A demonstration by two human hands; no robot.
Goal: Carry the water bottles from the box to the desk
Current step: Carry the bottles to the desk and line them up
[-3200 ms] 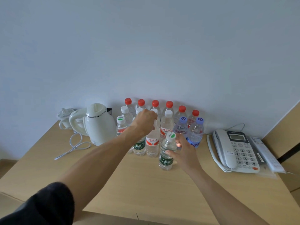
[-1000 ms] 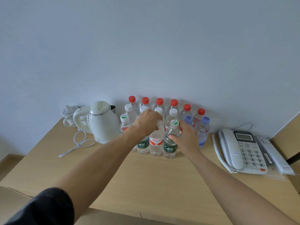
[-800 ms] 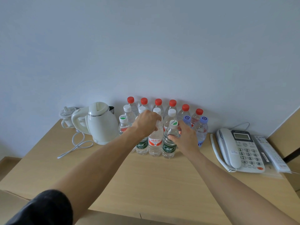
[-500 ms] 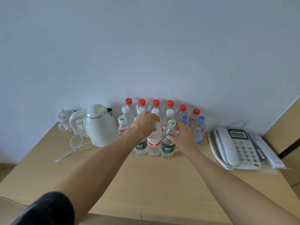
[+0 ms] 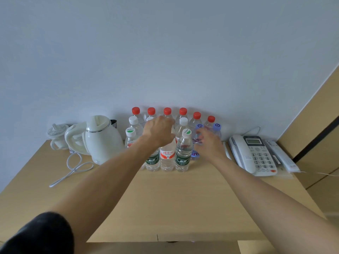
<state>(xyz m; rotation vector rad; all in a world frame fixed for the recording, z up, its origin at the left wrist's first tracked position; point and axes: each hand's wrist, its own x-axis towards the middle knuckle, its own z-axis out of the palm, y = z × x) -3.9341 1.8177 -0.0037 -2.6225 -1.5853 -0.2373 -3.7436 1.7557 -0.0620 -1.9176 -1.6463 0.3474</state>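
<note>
The left hand (image 5: 159, 132) grips the top of the red-label bottle (image 5: 167, 157). Right of that bottle, the right hand (image 5: 208, 143) hovers released (fingers blurred), beside the green-label bottle (image 5: 183, 153).

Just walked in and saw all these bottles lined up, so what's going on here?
A person is lining up clear plastic water bottles on the light wooden desk against the wall. Their left hand rests curled over the top of the red-labelled bottle in the front row. Their right hand is blurred, open beside the green-labelled bottle, not gripping it. A white electric kettle stands to the left, a white desk telephone to the right.
</note>
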